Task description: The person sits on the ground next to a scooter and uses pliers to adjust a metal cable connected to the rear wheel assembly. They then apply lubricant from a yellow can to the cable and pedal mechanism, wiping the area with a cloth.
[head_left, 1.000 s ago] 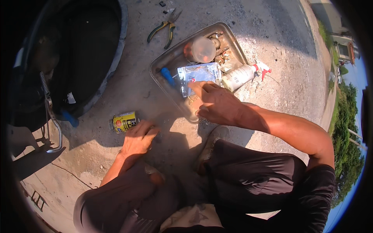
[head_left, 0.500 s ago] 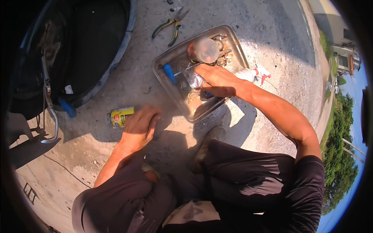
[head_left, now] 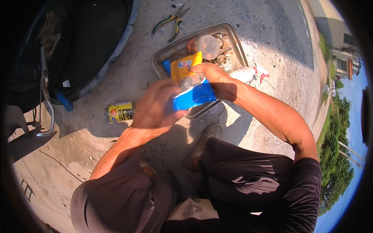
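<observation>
A yellow and blue plastic packet is held up between my hands, over the near left part of a metal tray. My right hand grips the packet's right side, its thumb lying on the front. Curled at the packet's left edge is my left hand, fingers above and thumb below. A greyish, see-through-looking band crosses the packet's middle. Behind it in the tray are a translucent cup, several small greasy metal parts and a blue handle, partly covered.
A white spray bottle with a red and white trigger lies at the tray's right. Pliers lie beyond the tray. Left of my left hand lies a yellow can. A large dark round tub and a spring-fitted metal stand occupy the left.
My right hand has lifted the packet out of the tray toward me. My left hand has moved up and right from beside the can to the packet.
</observation>
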Tool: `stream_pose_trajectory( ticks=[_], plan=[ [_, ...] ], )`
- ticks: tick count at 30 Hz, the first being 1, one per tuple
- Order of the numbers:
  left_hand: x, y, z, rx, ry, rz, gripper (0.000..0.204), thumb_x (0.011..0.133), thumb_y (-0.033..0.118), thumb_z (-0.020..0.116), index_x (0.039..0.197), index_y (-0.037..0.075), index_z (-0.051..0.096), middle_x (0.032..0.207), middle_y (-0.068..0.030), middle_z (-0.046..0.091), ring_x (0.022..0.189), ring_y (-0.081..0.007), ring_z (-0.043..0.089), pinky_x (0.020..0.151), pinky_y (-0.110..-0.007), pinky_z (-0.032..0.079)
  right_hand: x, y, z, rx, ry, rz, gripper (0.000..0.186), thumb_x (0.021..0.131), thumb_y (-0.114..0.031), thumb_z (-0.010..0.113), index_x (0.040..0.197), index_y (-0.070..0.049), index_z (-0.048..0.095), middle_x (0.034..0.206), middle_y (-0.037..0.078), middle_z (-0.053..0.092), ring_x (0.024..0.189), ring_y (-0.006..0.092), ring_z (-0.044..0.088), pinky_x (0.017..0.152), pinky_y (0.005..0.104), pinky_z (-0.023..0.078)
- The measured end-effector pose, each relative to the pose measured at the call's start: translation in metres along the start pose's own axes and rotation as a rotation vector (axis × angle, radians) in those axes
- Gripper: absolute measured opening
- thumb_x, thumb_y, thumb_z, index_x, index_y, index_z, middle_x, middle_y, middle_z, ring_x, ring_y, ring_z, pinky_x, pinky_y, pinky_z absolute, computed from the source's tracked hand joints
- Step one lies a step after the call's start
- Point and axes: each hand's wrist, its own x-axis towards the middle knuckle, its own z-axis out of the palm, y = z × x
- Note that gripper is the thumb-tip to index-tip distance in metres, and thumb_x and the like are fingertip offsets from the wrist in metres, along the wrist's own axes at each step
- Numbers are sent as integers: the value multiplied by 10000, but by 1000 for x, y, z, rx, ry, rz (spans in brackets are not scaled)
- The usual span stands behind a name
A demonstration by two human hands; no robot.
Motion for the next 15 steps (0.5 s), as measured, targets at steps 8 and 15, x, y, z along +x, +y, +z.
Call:
stream_pose_trajectory(
  ticks=[8,15],
  plan=[
    [-14,-11,1,50,-38,-15,454,808,90,880,1185,85,627,1330,-135,603,1172,-380,624,980,-460,523,-8,17,-4,-195,-253,-424,368,988,-116,722,1328,8,653,1171,77,745,1030,144,699,916,319,573],
    [17,-3,-18,324,185,97,497,803,133,821,1270,97,655,1330,-125,608,1196,-377,580,989,-476,516,-25,24,7,-587,-72,-411,335,963,-86,699,1296,-49,701,938,22,720,848,72,621,733,284,537]
  ],
)
